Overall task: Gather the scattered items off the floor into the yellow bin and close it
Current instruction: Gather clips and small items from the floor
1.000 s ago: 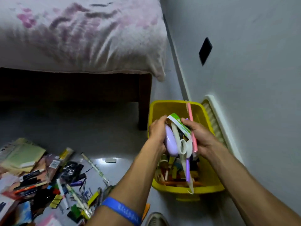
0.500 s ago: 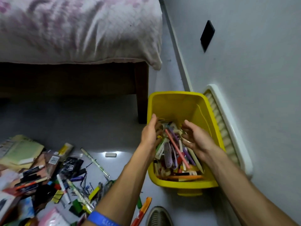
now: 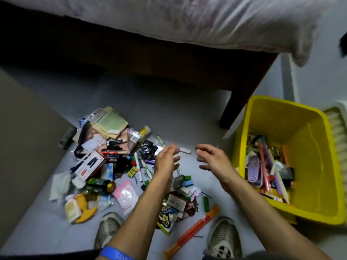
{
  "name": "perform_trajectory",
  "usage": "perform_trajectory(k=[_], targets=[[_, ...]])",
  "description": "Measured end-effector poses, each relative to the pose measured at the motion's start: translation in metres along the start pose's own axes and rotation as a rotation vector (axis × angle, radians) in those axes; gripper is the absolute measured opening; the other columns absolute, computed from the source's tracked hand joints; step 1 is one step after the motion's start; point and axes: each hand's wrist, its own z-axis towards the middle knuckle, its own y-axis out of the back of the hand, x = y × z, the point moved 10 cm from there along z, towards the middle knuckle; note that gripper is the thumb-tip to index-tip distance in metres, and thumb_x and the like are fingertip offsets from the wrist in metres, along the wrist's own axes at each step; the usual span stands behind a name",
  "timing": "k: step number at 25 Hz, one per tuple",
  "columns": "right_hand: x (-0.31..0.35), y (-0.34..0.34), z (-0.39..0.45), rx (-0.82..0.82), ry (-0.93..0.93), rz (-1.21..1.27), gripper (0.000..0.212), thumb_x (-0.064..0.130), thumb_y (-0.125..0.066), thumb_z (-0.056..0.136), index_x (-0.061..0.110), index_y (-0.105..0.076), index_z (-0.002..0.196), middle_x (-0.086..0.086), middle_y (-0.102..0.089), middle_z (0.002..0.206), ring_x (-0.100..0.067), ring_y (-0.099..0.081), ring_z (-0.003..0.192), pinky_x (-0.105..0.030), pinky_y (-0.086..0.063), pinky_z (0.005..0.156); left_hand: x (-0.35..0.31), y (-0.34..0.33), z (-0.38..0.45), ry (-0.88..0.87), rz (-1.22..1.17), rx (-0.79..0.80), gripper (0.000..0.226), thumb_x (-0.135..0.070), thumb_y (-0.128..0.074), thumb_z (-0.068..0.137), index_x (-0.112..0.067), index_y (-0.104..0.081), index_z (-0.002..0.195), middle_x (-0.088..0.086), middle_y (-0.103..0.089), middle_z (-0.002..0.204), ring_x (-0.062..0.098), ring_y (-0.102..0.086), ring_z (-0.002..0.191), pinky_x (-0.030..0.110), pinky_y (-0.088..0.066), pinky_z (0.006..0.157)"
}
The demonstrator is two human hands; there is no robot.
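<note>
Left hand (image 3: pixel 167 160): empty, fingers loosely spread, above the floor clutter | right hand (image 3: pixel 212 158): empty, fingers curled apart, beside the bin | yellow rectangular plastic bin (image 3: pixel 308 128): on the floor at right, lidless, partly filled with pens and stationery | scattered pile of stationery, packets and bottles (image 3: pixel 105 162): on grey floor (image 3: pixel 169 109), left of bin | long orange-red tube (image 3: pixel 191 233): between two grey shoes.

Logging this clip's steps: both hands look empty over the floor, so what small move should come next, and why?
Probably lower the left hand and right hand, both open and empty, onto the pile for another handful: much clutter remains, and the yellow bin has room.
</note>
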Motion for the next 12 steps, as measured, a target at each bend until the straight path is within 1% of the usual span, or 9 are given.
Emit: perform_trajectory(k=[2, 3, 4, 5, 7, 8, 10, 11, 12], targets=[[-0.036, -0.028, 0.014, 0.086, -0.084, -0.16, 0.017, 0.026, -0.058, 0.096, 0.027, -0.065, 0.111, 0.004, -0.067, 0.109, -0.015, -0.063, 0.098, -0.028, -0.052, 0.074, 0.023, 0.038, 0.015, 0.052, 0.018, -0.063, 0.016, -0.022, -0.054, 0.097, -0.022, -0.064, 0.109, 0.003, -0.069, 0.108, 0.021, -0.065, 0.098, 0.032, -0.049, 0.078], [-0.057, -0.038, 0.022, 0.121, -0.129, -0.232, 0.018, 0.025, -0.059, 0.095, 0.024, -0.066, 0.112, 0.002, -0.067, 0.109, -0.016, -0.064, 0.095, -0.027, -0.052, 0.071, 0.038, 0.056, 0.023, 0.081, 0.027, -0.094, 0.017, -0.018, -0.055, 0.096, -0.02, -0.065, 0.108, 0.005, -0.069, 0.106, 0.022, -0.064, 0.093, 0.032, -0.047, 0.077], [-0.074, -0.043, 0.027, 0.141, -0.154, -0.298, 0.02, 0.023, -0.061, 0.094, 0.021, -0.066, 0.113, -0.001, -0.068, 0.11, -0.016, -0.065, 0.094, -0.027, -0.052, 0.071, 0.052, 0.069, 0.028, 0.108, 0.049, -0.122, 0.019, -0.015, -0.056, 0.094, -0.018, -0.066, 0.11, 0.008, -0.07, 0.105, 0.023, -0.064, 0.089, 0.031, -0.046, 0.074], [-0.088, -0.047, 0.034, 0.149, -0.153, -0.37, 0.023, 0.022, -0.063, 0.092, 0.019, -0.066, 0.115, -0.003, -0.069, 0.112, -0.016, -0.066, 0.095, -0.028, -0.053, 0.074, 0.065, 0.084, 0.034, 0.132, 0.079, -0.149, 0.022, -0.014, -0.058, 0.092, -0.016, -0.067, 0.112, 0.01, -0.071, 0.104, 0.024, -0.063, 0.086, 0.031, -0.046, 0.07], [-0.106, -0.056, 0.051, 0.163, -0.062, -0.596, 0.032, 0.021, -0.065, 0.089, 0.019, -0.063, 0.12, -0.003, -0.068, 0.117, -0.016, -0.064, 0.098, -0.032, -0.053, 0.085, 0.088, 0.108, 0.048, 0.162, 0.162, -0.194, 0.023, -0.016, -0.059, 0.091, -0.019, -0.067, 0.111, 0.009, -0.071, 0.099, 0.023, -0.064, 0.084, 0.031, -0.048, 0.067], [-0.11, -0.063, 0.058, 0.189, 0.031, -0.783, 0.037, 0.023, -0.064, 0.088, 0.022, -0.059, 0.124, -0.001, -0.065, 0.12, -0.018, -0.061, 0.101, -0.033, -0.051, 0.087, 0.097, 0.117, 0.054, 0.171, 0.204, -0.209, 0.021, -0.018, -0.059, 0.091, -0.021, -0.068, 0.11, 0.007, -0.071, 0.097, 0.023, -0.064, 0.083, 0.033, -0.05, 0.07], [-0.124, -0.086, 0.062, 0.296, 0.235, -1.139, 0.048, 0.025, -0.06, 0.085, 0.026, -0.049, 0.132, 0.0, -0.055, 0.127, -0.022, -0.053, 0.107, -0.035, -0.048, 0.086, 0.11, 0.124, 0.064, 0.157, 0.295, -0.196, 0.018, -0.017, -0.057, 0.092, -0.025, -0.067, 0.105, 0.004, -0.07, 0.098, 0.02, -0.065, 0.082, 0.037, -0.055, 0.076], [-0.134, -0.096, 0.061, 0.336, 0.303, -1.251, 0.051, 0.027, -0.058, 0.085, 0.027, -0.046, 0.135, -0.001, -0.05, 0.129, -0.024, -0.048, 0.108, -0.036, -0.046, 0.086, 0.113, 0.123, 0.067, 0.126, 0.358, -0.177, 0.019, -0.015, -0.056, 0.092, -0.027, -0.066, 0.102, 0.001, -0.07, 0.1, 0.016, -0.065, 0.081, 0.034, -0.056, 0.076], [-0.14, -0.1, 0.059, 0.341, 0.337, -1.323, 0.052, 0.029, -0.057, 0.085, 0.026, -0.044, 0.135, -0.002, -0.048, 0.128, -0.024, -0.046, 0.108, -0.037, -0.044, 0.087, 0.113, 0.12, 0.067, 0.08, 0.436, -0.159, 0.02, -0.013, -0.056, 0.092, -0.028, -0.066, 0.1, -0.001, -0.07, 0.103, 0.011, -0.064, 0.082, 0.029, -0.055, 0.076]])
